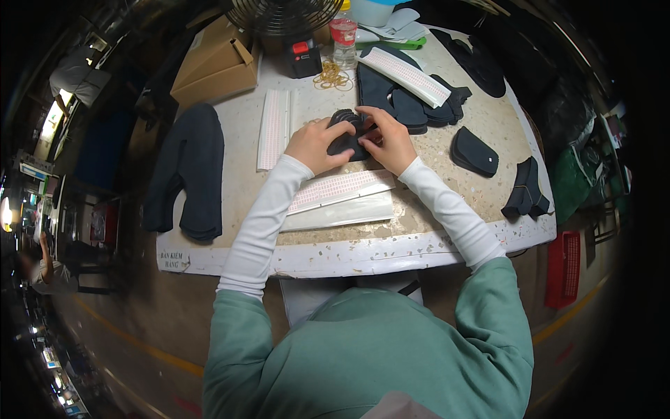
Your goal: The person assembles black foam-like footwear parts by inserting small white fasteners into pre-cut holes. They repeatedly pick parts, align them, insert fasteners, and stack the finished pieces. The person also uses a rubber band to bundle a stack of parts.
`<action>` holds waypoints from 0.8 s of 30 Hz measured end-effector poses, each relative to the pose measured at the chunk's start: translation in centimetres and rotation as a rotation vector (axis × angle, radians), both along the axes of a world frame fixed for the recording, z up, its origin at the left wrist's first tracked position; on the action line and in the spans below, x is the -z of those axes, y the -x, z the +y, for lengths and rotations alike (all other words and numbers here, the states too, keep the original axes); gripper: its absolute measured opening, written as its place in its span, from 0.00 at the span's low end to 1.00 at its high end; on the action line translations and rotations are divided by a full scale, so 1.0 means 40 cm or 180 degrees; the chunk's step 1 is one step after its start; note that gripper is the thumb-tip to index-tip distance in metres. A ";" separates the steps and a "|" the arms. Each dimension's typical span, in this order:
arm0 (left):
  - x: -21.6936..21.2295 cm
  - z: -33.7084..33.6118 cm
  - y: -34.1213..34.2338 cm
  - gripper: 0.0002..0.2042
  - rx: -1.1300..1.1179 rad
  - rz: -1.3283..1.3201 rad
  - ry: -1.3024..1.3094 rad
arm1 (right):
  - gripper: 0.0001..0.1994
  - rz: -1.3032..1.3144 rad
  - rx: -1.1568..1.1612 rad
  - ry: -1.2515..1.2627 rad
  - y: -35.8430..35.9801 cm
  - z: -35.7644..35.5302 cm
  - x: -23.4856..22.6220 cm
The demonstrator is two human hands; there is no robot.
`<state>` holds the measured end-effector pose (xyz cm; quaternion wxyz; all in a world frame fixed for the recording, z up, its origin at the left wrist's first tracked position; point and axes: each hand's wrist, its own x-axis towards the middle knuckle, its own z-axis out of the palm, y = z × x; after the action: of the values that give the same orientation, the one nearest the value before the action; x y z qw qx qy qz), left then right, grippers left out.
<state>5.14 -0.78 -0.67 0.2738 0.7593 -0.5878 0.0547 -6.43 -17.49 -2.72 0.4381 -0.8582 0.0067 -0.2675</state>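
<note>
A small stack of black fabric pieces (pixel 343 148) lies on the table between my two hands. My left hand (pixel 315 145) is closed around its left side, thumb and fingers on the near and far parts. At the right edge of the stack my right hand (pixel 388 140) is bent, its thumb and fingertips gripping the layers. Just below my hands are long sheets of small printed stickers (pixel 342 192). Another such sheet (pixel 274 131) lies left of my left hand. Beyond my right hand, dark cut fabric pieces (pixel 380 87) are piled under a third sticker sheet (pixel 407 73).
A dark U-shaped fabric stack (pixel 202 153) lies at left. Rightward are a small dark stack (pixel 474 151) and a banded bundle (pixel 526 190). At the back are a cardboard box (pixel 216 66), fan (pixel 285 15), rubber bands (pixel 333 77) and bottle (pixel 343 42). A red crate (pixel 562 269) stands beyond the table.
</note>
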 end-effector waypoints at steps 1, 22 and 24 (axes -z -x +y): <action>-0.003 0.002 0.003 0.16 -0.0008 0.0006 -0.0042 | 0.29 -0.0110 0.0033 0.0154 -0.002 0.003 0.004; -0.018 0.007 0.017 0.16 -0.0130 0.0019 -0.0180 | 0.46 0.0036 -0.0100 0.0769 -0.015 0.000 -0.015; -0.014 0.006 0.013 0.14 -0.0147 0.0101 -0.0138 | 0.45 -0.0218 0.0087 0.0773 -0.011 -0.011 -0.024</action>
<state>4.60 -0.53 -0.12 0.2652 0.7792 -0.5668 0.0361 -5.98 -17.93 -1.75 0.3272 -0.8952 -0.0291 -0.3013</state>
